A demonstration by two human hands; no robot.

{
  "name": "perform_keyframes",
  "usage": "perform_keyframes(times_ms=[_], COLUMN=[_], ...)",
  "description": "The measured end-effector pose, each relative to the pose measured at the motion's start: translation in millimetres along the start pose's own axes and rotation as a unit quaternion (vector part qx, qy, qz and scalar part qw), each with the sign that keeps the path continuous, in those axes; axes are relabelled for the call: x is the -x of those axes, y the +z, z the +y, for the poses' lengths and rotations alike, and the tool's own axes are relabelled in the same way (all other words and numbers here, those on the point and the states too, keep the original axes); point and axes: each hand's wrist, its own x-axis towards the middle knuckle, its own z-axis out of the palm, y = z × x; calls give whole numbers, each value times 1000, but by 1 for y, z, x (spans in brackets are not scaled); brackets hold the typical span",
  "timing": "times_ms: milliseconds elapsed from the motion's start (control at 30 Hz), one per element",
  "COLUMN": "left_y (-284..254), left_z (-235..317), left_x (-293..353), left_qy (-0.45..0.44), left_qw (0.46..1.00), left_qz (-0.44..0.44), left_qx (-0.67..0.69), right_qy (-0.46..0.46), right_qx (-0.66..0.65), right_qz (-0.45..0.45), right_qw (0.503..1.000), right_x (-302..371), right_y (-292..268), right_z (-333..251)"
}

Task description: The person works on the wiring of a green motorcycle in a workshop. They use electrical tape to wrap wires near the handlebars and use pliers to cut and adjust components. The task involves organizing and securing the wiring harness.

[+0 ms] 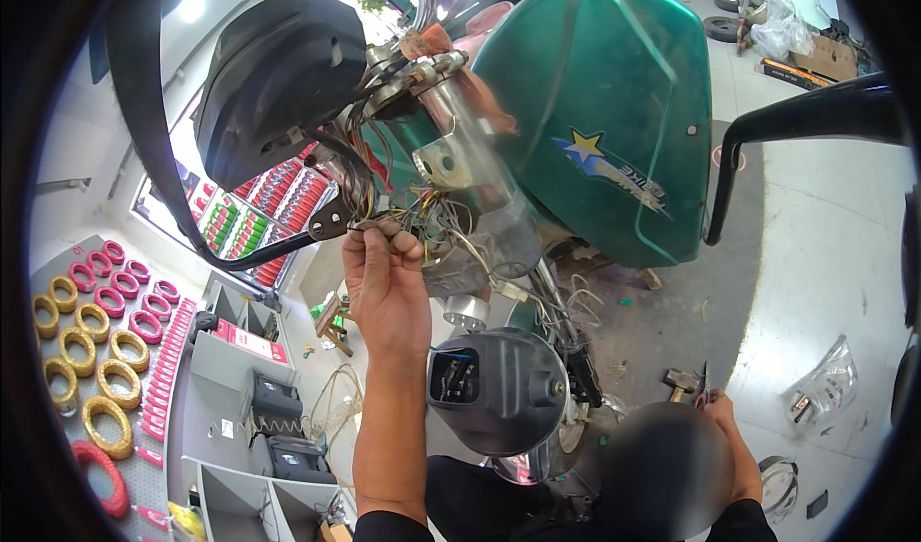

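My left hand (384,283) is raised to the front of a partly stripped green vehicle, its thumb and fingers pinched on a thin dark wire. Beside those fingertips spreads a tangle of bare-ended, coloured wires (432,214) below the steering column (446,129). Low on the right, my right hand (721,410) reaches to the floor, fingers closed at the handles of small red-handled scissors (706,386). A hammer (680,382) lies just left of them. Under my left wrist sits a black rounded housing (499,393) with a square opening and wiring inside.
A large green body panel (595,110) fills the upper middle. A black cowl (278,86) and a bent black bar (815,129) flank it. Left stands a display of coloured rings (106,350) beside grey shelving (225,398). A plastic bag (825,384) lies right. A blurred dark round shape (662,475) blocks the lower view.
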Motion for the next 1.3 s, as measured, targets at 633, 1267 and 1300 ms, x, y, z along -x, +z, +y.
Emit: perform_keyframes(times_ms=[633, 1267, 1300], left_y=[-20, 8, 9], left_z=[-3, 7, 8], left_x=[5, 11, 11], left_qy=[4, -38, -43], left_qw=[999, 963, 959], left_qz=[6, -95, -98], left_qx=[32, -248, -264], right_qy=[-9, -526, -534], right_qx=[-425, -54, -51], right_qz=[-30, 161, 167], right_qw=[904, 833, 827], right_x=[82, 223, 226], right_y=[-155, -317, -316], right_z=[-157, -503, -514])
